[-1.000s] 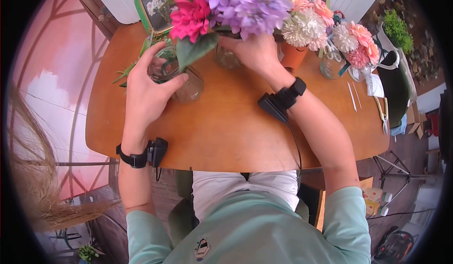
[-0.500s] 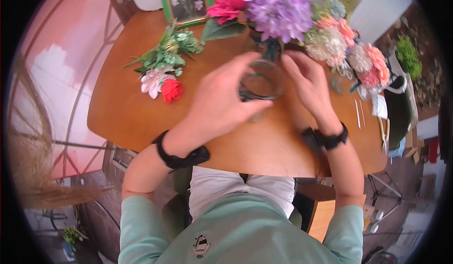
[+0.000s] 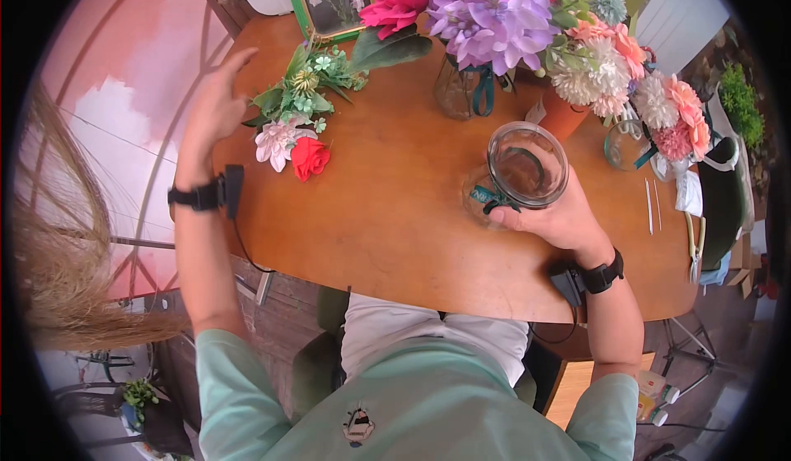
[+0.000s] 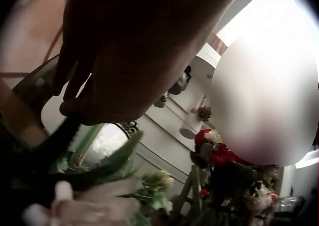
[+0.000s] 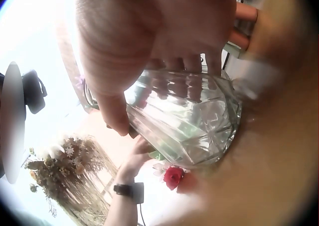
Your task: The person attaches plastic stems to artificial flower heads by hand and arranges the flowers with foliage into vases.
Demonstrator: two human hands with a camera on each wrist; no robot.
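Observation:
My right hand [image 3: 568,214] grips a clear glass vase [image 3: 494,205], with the fingers behind it and the thumb at the neck. Its round mouth faces up toward the head camera, and a dark green ribbon [image 3: 486,193] is tied at the neck. In the right wrist view the faceted glass body [image 5: 204,131] lies beneath the palm. At the table's left side my left hand [image 3: 212,111] reaches beside a loose bunch of artificial stems, holding nothing. That bunch has green leaves [image 3: 301,90], a pale pink flower [image 3: 276,141] and a red rose [image 3: 310,158].
A glass vase [image 3: 455,90] with purple flowers [image 3: 494,24] stands at the back. Right of it are an orange pot [image 3: 564,113] and a smaller vase [image 3: 624,144] of pink and white flowers. A green-framed picture [image 3: 334,0] stands back left; pliers [image 3: 695,247] lie far right.
The vase passed from my left hand to my right and moved right. My left hand swung away to the left, beside the loose flowers. The purple-flower vase stays at the back.

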